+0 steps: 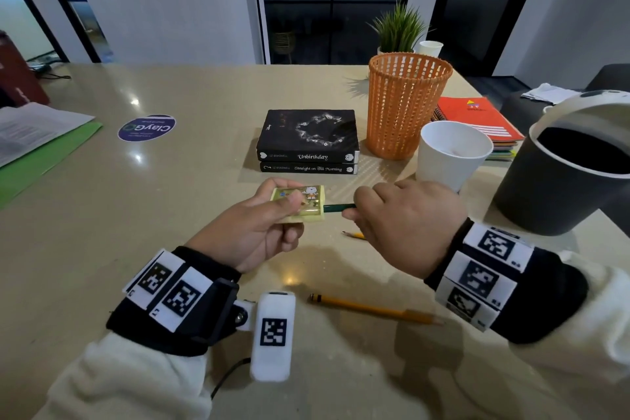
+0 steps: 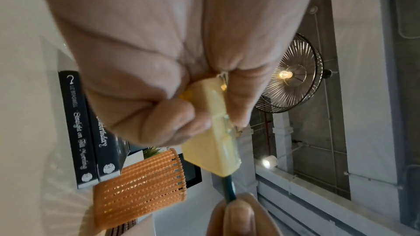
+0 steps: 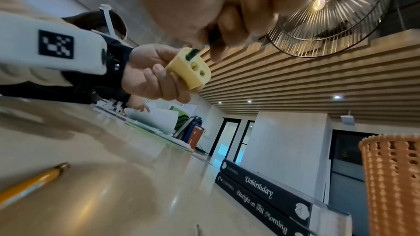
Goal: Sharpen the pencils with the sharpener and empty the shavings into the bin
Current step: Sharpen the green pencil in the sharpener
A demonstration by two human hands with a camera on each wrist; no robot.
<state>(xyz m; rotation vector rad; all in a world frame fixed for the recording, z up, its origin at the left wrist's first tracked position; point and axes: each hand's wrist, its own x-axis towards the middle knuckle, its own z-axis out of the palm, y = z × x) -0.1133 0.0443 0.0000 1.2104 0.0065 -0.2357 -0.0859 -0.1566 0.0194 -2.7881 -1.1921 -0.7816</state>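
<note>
A person's left hand holds a pale yellow sharpener above the desk while the right hand pinches a dark green pencil whose tip sits in one of the sharpener's holes.

Both grips are closed tight, the left thumb and fingers wrapped round the sharpener's body, the right fingertips round the pencil's shaft. A yellow pencil lies on the desk near the wrists, and another shows partly under the right hand. Behind stand two stacked black books, an orange mesh basket, a white cup and, far right, a dark bin.
</note>
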